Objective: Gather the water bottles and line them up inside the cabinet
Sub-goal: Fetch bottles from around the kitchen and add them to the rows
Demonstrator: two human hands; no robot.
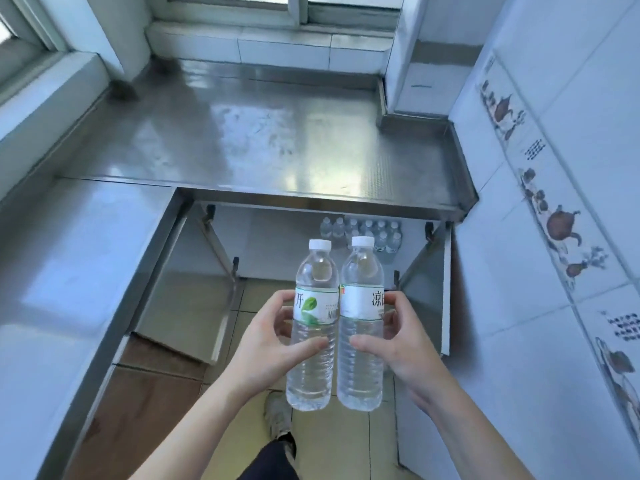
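Two clear water bottles with white caps and white labels are held upright side by side in front of me. My left hand (273,344) grips the left bottle (313,327) around its label and lower body. My right hand (398,341) grips the right bottle (362,323) the same way. Below the steel counter, the open cabinet (277,237) shows several more water bottles (367,233) standing in rows at its back right.
A steel countertop (242,133) spans the view above the cabinet. Both cabinet doors (194,282) (424,289) hang open to either side. Tiled walls stand left and right, a window ledge at the back. My shoe (278,415) is on the tiled floor.
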